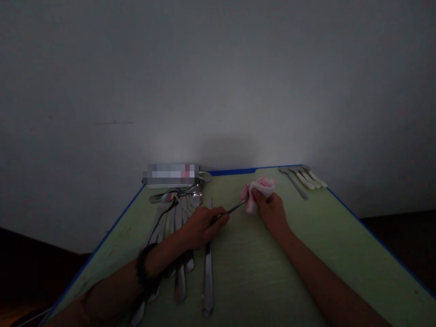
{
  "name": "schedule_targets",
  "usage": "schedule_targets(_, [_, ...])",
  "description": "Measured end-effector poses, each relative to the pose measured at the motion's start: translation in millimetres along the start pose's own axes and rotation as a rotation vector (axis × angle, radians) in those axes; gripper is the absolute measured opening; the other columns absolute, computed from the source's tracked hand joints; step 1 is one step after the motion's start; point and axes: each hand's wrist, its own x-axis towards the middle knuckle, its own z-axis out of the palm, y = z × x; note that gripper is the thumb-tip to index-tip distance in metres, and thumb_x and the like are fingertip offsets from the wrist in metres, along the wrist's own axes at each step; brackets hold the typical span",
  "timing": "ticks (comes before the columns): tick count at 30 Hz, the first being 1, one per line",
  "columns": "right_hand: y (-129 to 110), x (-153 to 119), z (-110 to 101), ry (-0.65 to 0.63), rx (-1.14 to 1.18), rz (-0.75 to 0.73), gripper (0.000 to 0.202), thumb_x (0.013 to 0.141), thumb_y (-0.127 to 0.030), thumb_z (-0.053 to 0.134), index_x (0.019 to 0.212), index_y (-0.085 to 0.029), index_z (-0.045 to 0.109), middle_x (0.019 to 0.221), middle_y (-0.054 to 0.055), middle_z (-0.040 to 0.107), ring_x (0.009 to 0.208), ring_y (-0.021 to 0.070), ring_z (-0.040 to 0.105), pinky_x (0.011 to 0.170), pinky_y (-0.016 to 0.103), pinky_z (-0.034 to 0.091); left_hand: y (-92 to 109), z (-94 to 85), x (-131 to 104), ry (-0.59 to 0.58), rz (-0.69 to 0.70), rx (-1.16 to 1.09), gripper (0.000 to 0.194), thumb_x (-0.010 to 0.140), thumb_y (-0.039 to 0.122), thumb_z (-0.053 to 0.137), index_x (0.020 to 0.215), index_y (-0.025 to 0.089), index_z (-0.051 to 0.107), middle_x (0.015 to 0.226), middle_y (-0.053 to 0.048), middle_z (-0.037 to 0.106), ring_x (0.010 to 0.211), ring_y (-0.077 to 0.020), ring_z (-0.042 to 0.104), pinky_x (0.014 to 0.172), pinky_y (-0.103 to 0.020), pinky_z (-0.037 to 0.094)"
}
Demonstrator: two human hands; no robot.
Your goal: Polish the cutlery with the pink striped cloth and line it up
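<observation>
My left hand (204,225) is closed around the handle of a slim metal piece of cutlery (235,207). Its far end goes into a pink and white cloth (260,187), so I cannot tell whether it is a fork or a spoon. My right hand (272,212) pinches the cloth around that end. Under and beside my left forearm lies a loose pile of metal cutlery, with several knives (180,286) and a shiny round spoon (195,197). One long table knife (207,286) lies apart, just right of the pile, partly hidden by my left hand.
Several utensils with pale handles (304,178) and one all-metal utensil (295,185) lie side by side at the table's far right corner. A blurred-out box (170,175) stands at the far left. The green table (259,272) has blue edges and meets a grey wall (231,81).
</observation>
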Motion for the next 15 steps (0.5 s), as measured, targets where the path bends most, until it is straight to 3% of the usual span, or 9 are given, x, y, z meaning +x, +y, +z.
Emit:
schedule_targets(6, [-3.4, -0.1, -2.0, -0.008, -0.143, -0.022, 0.032, 0.073, -0.046, 0.057, 0.068, -0.014, 0.063, 0.066, 0.003, 0.063, 0.060, 0.0163, 0.054, 0.057, 0.027, 0.041, -4.9, 4.3, -2.6, 0.004, 0.056, 0.089, 0.032, 0.093, 0.036, 0.032, 0.077, 0.017, 0.052, 0.058, 0.003, 0.050, 0.056, -0.0123, 0.053, 0.057, -0.023, 0.036])
schedule_targets(11, [0.7, -2.0, 4.3, -0.024, 0.046, 0.061, 0.036, 0.078, -0.047, 0.049, 0.066, -0.016, 0.062, 0.060, 0.001, 0.059, 0.057, 0.0135, 0.051, 0.055, 0.024, 0.040, -1.6, 3.2, -0.2, 0.006, 0.023, 0.031, 0.032, 0.092, 0.035, 0.032, 0.075, 0.017, 0.052, 0.059, 0.002, 0.052, 0.055, -0.0121, 0.053, 0.054, -0.021, 0.036])
schedule_targets(15, [7.0, -3.9, 11.9, -0.025, 0.205, 0.117, 0.032, 0.078, -0.045, 0.049, 0.077, -0.015, 0.062, 0.069, 0.003, 0.061, 0.063, 0.0139, 0.054, 0.060, 0.025, 0.044, 1.2, 1.0, 1.4, 0.032, -0.008, -0.041, 0.031, 0.092, 0.035, 0.033, 0.079, 0.016, 0.055, 0.062, 0.002, 0.054, 0.056, -0.0115, 0.053, 0.055, -0.021, 0.037])
